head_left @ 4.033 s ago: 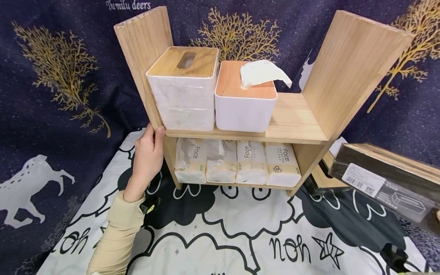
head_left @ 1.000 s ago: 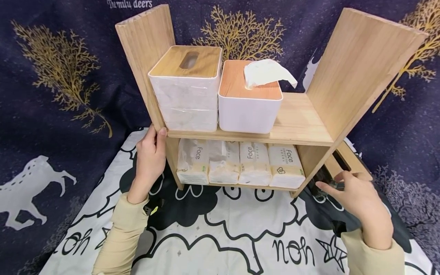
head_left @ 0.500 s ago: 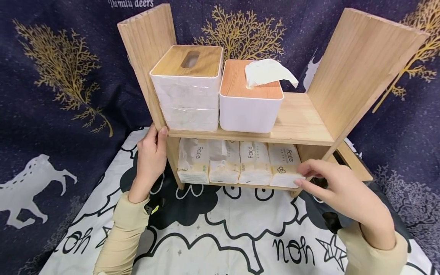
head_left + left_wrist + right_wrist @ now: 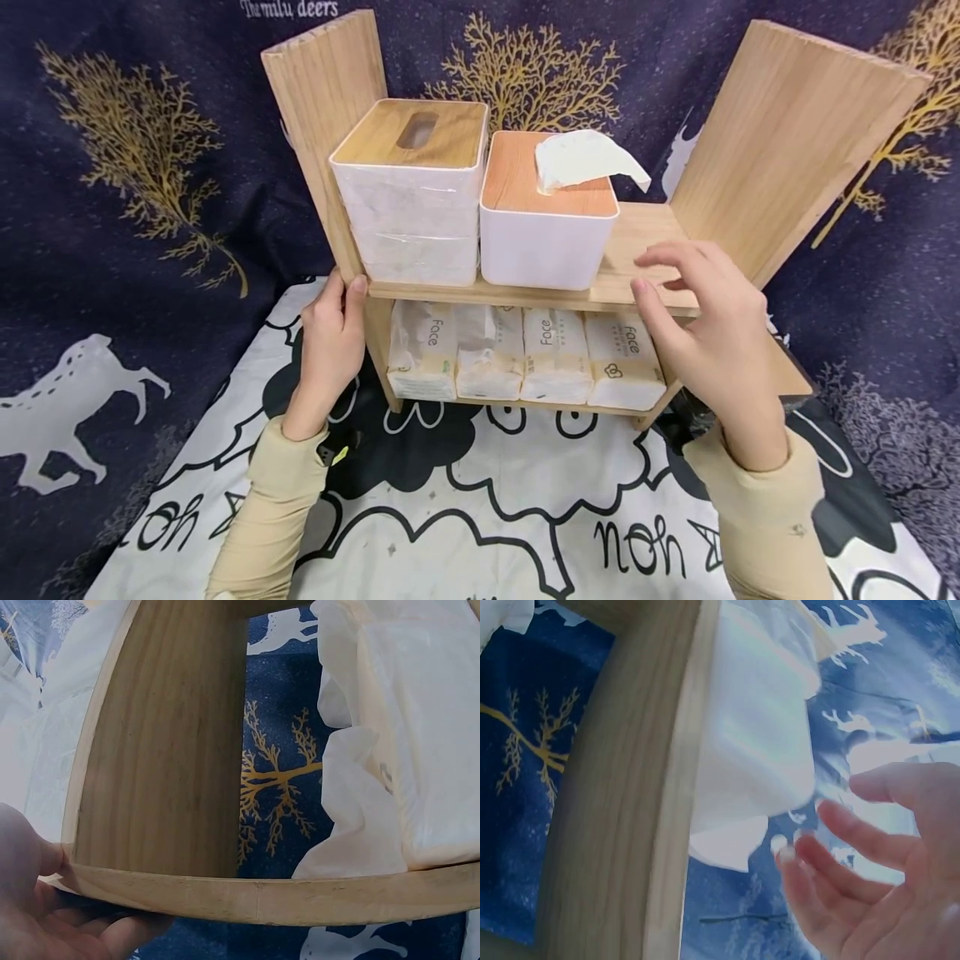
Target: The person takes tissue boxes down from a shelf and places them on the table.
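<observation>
My left hand (image 4: 330,346) grips the left side panel (image 4: 322,125) of a two-tier wooden shelf, where the upper board meets it. Its thumb lies on the front edge, and in the left wrist view its fingers reach beneath the wood. On the upper board, a white tissue box (image 4: 416,217) with a slotted wooden lid stands beside a second white tissue box (image 4: 551,246), whose lid has a tissue (image 4: 588,160) sticking out. My right hand (image 4: 712,325), fingers apart and loosely bent, holds nothing in front of the board's right part. It partly hides the right side panel (image 4: 817,142).
Several "Face" tissue packs (image 4: 555,354) stand in a row on the lower tier. Behind my right hand, a black and wood-coloured box (image 4: 787,375) lies beside the shelf. A black-and-white patterned cloth (image 4: 517,492) covers the surface; a dark blue printed cloth (image 4: 120,275) hangs behind.
The black box held up at the right edge four seconds ago now lies beside the shelf. My right hand left it, moving left past the tissue packs and then up. My left hand keeps its grip.
</observation>
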The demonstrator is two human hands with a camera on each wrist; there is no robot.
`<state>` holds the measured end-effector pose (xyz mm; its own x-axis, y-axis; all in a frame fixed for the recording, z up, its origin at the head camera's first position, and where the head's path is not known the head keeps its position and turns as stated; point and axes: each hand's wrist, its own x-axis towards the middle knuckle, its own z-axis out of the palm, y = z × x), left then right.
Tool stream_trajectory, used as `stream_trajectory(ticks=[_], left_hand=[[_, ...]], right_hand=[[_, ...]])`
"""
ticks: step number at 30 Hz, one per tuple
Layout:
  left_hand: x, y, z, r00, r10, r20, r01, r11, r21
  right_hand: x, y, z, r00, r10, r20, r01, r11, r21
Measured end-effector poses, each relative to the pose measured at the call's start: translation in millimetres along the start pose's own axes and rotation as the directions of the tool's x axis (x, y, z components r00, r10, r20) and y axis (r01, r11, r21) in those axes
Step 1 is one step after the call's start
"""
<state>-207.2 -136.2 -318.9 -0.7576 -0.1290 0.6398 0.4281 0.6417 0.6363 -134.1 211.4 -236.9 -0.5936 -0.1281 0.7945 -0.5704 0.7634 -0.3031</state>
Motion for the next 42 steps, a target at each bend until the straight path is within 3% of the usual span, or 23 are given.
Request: stream_trajectory(ticks=[8, 14, 22, 31, 37, 42], left_hand=[[-1.8, -1.3, 0.3, 1.000, -0.009, -0.005, 0.009, 1.000, 0.004], [-1.7, -1.2, 0.6, 1.000, -0.003, 0.002, 0.003, 1.000, -0.009], [0.2, -0.9, 1.4, 1.000, 0.015, -0.005, -0.016, 1.000, -0.009], [0.6, -0.6, 1.1, 1.000, 0.019, -0.016, -0.019, 1.000, -0.010], [0.9, -0.2, 1.4, 1.000, 0.023, -0.017, -0.023, 1.000, -0.009], [0.5, 1.0, 0.9, 1.000, 0.018, -0.013, -0.018, 1.000, -0.007]], right_hand=[[22.3, -4, 35, 0.999, -0.029, 0.041, 0.028, 1.000, 0.014], [31.4, -1, 52, 0.991, -0.125, -0.042, 0.125, 0.992, 0.006], [36.7, 4, 55, 0.981, -0.183, -0.056, 0.186, 0.981, 0.061], [38.1, 8, 52, 0.984, -0.175, -0.027, 0.177, 0.980, 0.092], [36.4, 10, 49, 0.984, -0.178, -0.008, 0.178, 0.982, 0.057], [36.5, 10, 48, 0.984, -0.172, -0.035, 0.175, 0.980, 0.091]])
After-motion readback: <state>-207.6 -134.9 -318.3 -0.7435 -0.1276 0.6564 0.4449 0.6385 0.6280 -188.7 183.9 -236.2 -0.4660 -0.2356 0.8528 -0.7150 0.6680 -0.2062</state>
